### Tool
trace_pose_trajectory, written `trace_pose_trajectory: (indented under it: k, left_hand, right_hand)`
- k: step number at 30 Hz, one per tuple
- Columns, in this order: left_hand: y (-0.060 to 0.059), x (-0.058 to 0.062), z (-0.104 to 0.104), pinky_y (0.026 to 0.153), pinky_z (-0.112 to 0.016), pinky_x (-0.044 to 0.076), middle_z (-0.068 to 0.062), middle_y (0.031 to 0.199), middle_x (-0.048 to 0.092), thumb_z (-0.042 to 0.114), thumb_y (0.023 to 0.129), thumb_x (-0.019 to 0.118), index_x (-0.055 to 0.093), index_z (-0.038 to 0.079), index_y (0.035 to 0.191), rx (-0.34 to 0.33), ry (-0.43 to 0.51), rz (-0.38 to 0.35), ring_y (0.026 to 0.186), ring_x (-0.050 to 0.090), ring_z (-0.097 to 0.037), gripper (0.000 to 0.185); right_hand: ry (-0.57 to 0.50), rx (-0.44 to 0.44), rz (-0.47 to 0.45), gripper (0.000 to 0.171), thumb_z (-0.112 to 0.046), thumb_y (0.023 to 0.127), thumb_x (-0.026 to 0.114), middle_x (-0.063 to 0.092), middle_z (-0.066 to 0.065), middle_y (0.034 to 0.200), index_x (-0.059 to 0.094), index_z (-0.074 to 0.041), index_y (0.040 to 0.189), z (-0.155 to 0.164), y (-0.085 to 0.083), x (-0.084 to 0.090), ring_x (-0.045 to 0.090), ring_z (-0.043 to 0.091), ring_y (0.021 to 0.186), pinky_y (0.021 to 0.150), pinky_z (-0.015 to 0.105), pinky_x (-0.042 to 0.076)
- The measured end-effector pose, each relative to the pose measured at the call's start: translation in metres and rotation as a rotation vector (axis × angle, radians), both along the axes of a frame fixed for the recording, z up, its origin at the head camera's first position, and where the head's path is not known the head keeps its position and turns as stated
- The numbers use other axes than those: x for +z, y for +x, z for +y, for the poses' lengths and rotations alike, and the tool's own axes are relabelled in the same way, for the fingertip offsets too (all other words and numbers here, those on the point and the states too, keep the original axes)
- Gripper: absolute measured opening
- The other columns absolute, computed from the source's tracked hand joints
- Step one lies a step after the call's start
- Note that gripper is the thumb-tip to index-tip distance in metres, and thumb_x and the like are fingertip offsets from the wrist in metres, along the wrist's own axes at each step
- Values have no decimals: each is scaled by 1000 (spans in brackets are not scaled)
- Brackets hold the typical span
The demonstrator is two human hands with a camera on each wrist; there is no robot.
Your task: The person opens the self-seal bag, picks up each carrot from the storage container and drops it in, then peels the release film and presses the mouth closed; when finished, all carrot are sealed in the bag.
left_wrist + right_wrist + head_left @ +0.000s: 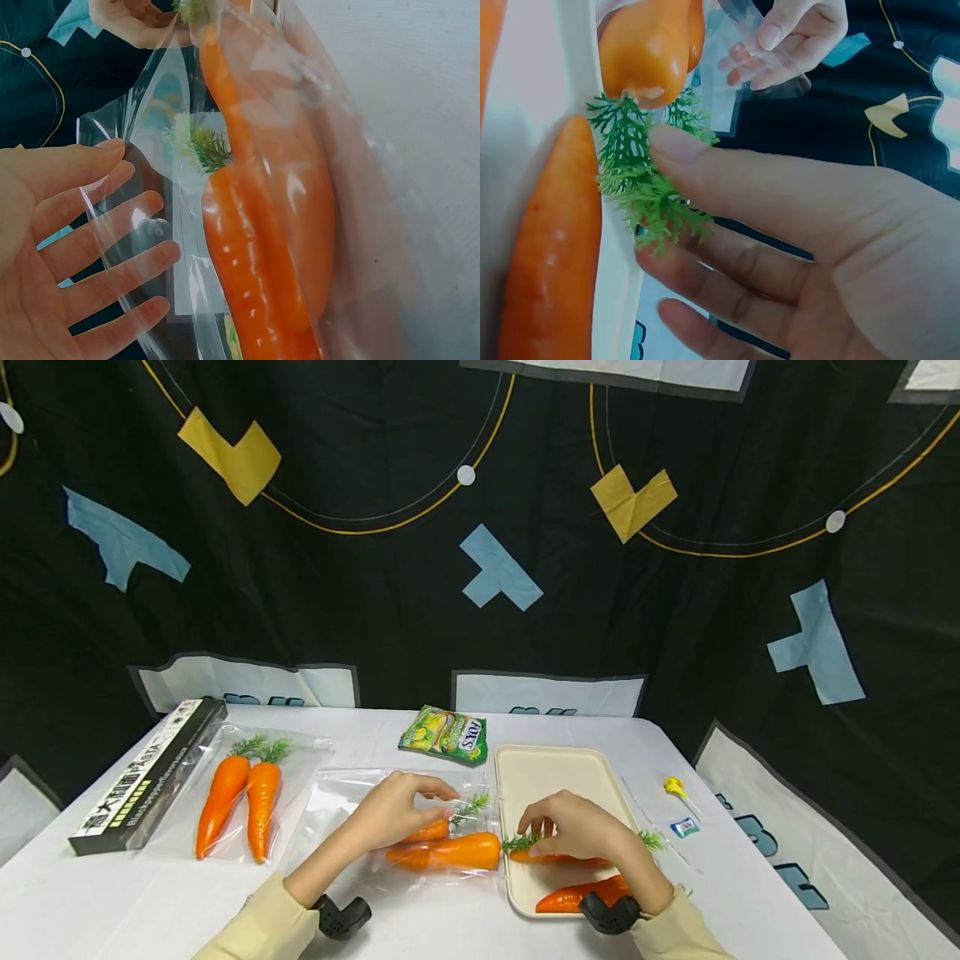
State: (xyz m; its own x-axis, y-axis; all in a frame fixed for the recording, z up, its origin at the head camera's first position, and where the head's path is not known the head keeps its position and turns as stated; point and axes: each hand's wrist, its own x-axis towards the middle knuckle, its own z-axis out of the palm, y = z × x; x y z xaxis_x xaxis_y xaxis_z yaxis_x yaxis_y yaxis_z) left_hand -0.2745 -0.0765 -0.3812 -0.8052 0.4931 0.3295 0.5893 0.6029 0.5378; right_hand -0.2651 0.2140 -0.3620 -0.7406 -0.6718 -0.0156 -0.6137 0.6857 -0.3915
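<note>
My left hand (390, 814) pinches the clear bag (352, 793) open while my right hand (577, 827) pinches a carrot's green top (521, 841), pushing it in.

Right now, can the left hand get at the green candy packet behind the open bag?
Probably yes. The candy packet lies bare on the table just beyond the left hand, nothing between them. But that hand is holding the clear bag with carrots open, so it would have to let go.
</note>
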Motion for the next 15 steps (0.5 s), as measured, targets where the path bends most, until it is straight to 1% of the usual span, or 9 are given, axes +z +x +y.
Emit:
trace_pose_trajectory:
  k: [4,9,15]
  left_hand:
    - [0,0,0,86,-45,50,8,101,71,19,86,72,75,17,104,-2,-3,8,96,64,-22,18]
    - [0,0,0,86,-45,50,8,101,71,20,86,72,75,17,104,-5,-4,10,96,64,-22,18]
    - [0,0,0,85,-45,50,8,102,71,21,87,72,75,17,104,-4,1,9,96,64,-22,18]
  right_hand:
    - [-22,-4,30,12,-7,84,74,66,-11,81,74,-14,93,-3,0,1,55,5,70,65,22,48]
    - [-61,-4,76,10,-5,86,71,68,-9,83,74,-14,91,-9,2,0,53,5,69,65,21,48]
    - [-152,44,52,11,-4,88,68,70,-8,87,74,-13,91,-19,2,-8,56,4,73,67,20,49]
